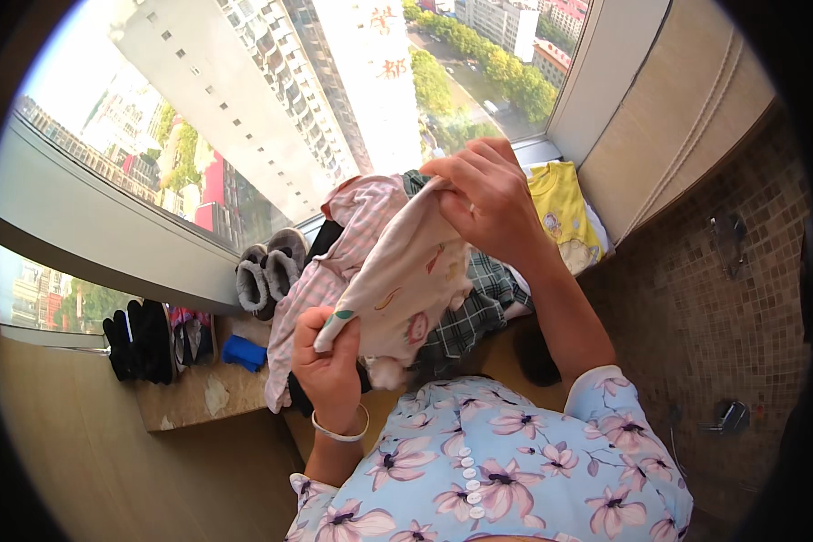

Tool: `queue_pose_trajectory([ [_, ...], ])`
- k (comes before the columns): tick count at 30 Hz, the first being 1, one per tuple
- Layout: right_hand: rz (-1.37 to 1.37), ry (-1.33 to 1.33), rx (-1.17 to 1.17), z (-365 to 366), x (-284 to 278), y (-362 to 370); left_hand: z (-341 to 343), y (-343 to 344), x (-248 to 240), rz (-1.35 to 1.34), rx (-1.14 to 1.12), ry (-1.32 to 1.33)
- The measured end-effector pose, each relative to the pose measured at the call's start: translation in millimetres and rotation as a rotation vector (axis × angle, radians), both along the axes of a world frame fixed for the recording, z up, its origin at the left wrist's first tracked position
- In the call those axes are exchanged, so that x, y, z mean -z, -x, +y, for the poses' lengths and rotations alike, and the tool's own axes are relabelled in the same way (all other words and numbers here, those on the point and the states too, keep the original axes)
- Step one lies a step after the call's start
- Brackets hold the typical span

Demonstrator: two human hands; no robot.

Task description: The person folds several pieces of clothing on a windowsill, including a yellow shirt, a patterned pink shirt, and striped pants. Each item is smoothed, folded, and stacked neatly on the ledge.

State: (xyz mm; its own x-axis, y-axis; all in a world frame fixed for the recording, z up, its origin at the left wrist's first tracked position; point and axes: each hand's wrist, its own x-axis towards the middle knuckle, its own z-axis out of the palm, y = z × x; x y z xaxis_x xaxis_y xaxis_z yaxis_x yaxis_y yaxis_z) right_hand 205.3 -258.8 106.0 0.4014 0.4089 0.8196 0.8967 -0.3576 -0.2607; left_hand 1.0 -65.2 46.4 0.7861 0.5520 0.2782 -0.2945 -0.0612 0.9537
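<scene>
A pale pink printed cloth garment (397,294) is stretched between my two hands; its exact kind is hard to make out. My left hand (327,366), with a bangle on the wrist, pinches its lower left corner. At the upper right end, my right hand (486,199) grips the edge with bent fingers. Beneath and behind it lie a pink checked garment (309,294) and a dark green plaid garment (470,330). They rest in a heap by the window, partly covered by the held cloth.
Fur-lined shoes (269,275) stand on the sill at left, near a blue bundle (244,353) and black footwear (138,341). A yellow printed garment (565,212) lies in the right window corner. Large window panes rise ahead; a tiled wall (696,334) is at right.
</scene>
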Motion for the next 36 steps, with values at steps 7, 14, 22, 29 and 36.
queue_pose_trajectory([
  [7,0.140,-0.136,-0.007,-24,-5,26,14,-17,-29,-0.130,-0.155,-0.069],
  [14,0.300,-0.210,0.002,-15,-2,4,54,-52,-29,-0.053,-0.260,-0.244],
  [22,0.055,-0.332,0.043,-11,-13,-12,72,-87,-47,-0.174,-0.153,-0.208],
  [29,0.185,-0.125,-0.103,-64,88,54,55,-10,51,0.099,0.093,-0.343],
  [36,0.573,0.094,-0.098,-91,199,123,38,47,149,0.319,0.230,-0.598],
])
